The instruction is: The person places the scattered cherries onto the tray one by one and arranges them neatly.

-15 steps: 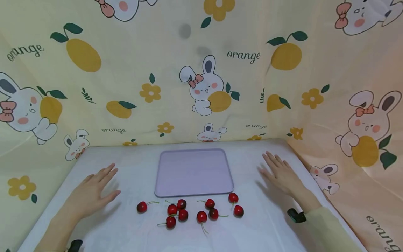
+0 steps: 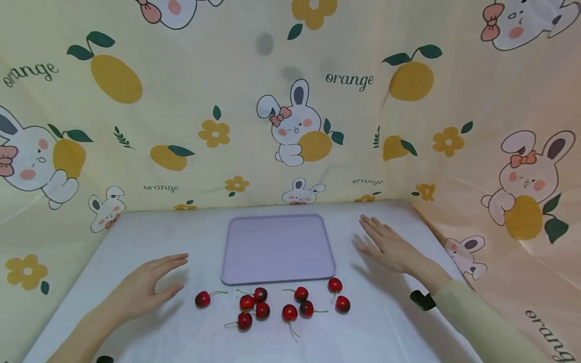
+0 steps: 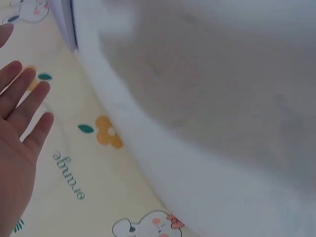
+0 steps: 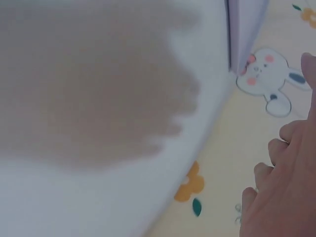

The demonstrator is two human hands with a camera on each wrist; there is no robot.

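Note:
A pale purple rectangular tray [image 2: 278,249] lies flat on the white table, with nothing on it. In front of it several dark red cherries with green stems are scattered, among them a lone cherry [image 2: 202,299] at the left and a cherry [image 2: 342,304] at the right end. My left hand [image 2: 147,287] hovers left of the lone cherry, fingers extended and thumb apart, holding nothing. Over the table to the right of the tray is my right hand [image 2: 390,247], its fingers straight and holding nothing. Both wrist views show the hands away from any object, their shadows on the table.
A cream cloth [image 2: 245,70] printed with rabbits, oranges and flowers hangs behind and beside the white table [image 2: 181,227]. A black band [image 2: 423,300] shows at the right wrist.
My left hand has moved right, closer to the lone cherry. My right hand has shifted left toward the tray. Tray and cherries stay where they were.

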